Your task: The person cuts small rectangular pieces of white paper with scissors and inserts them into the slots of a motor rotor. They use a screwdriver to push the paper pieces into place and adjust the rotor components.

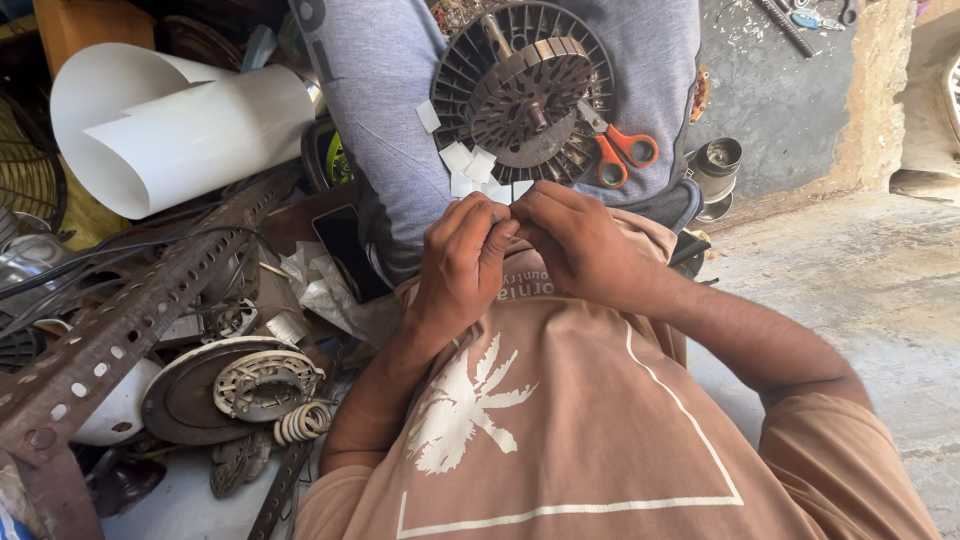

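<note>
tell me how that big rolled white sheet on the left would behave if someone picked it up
The rolled white sheet probably feels light and springy: it holds a loose open curl, so it would likely flex and unroll unless gripped. Its smooth surface may be slippery. Lying curled atop the clutter, it looks apt to roll if pushed.

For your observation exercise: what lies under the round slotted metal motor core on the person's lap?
The round slotted metal motor core rests on grey trousers. Small white paper slips and orange-handled scissors poke out at its edge; anything beneath its middle is covered.
</note>
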